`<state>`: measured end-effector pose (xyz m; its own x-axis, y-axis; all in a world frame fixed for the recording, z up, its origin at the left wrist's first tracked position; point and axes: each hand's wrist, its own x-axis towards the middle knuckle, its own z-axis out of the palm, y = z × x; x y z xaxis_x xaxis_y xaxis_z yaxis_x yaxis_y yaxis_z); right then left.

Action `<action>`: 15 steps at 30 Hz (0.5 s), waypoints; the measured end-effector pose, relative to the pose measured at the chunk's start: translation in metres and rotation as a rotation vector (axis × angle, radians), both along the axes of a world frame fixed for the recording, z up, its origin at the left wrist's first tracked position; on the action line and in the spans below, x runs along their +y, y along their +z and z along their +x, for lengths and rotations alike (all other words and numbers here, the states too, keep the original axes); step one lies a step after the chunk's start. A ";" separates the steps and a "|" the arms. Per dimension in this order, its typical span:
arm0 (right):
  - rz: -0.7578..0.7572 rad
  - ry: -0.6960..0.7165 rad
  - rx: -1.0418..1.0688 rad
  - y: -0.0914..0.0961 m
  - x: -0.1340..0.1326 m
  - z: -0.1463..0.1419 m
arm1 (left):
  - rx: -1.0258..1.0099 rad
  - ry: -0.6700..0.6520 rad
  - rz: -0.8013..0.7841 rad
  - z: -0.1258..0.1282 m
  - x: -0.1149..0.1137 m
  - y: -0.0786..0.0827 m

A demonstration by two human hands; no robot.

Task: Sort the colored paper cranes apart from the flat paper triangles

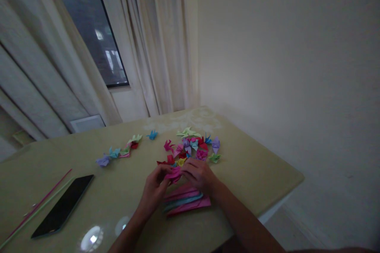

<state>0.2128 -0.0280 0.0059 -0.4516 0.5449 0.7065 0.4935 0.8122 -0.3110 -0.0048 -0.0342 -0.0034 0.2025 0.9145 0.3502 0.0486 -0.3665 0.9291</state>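
Crowding pink fold (173,174): origami pile (190,147), ppr stack (187,202).

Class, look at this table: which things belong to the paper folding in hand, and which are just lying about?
In the job: left hand, right hand, the pink paper piece they pinch, paper stack beneath, folded figures beyond.
Lying about: black phone, thin sticks, both on the left.

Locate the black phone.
The black phone lies flat on the table, near left in the head view, beside two thin straws, left of the left hand.
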 end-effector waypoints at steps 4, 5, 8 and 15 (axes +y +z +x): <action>-0.165 -0.029 0.075 0.001 0.001 0.007 | -0.058 -0.040 -0.080 -0.002 0.004 0.001; -0.199 -0.004 0.084 0.001 0.000 0.008 | -0.059 -0.048 -0.080 -0.001 0.004 0.001; -0.280 0.103 0.115 0.001 0.000 0.006 | -0.041 -0.054 -0.023 0.003 0.001 0.005; -0.283 0.116 0.119 -0.005 0.002 -0.001 | 0.060 0.067 0.080 0.004 -0.001 0.006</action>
<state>0.2122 -0.0265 0.0011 -0.4456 0.6768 0.5860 0.3490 0.7341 -0.5825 -0.0006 -0.0350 0.0024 0.1646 0.8965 0.4113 0.1303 -0.4331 0.8919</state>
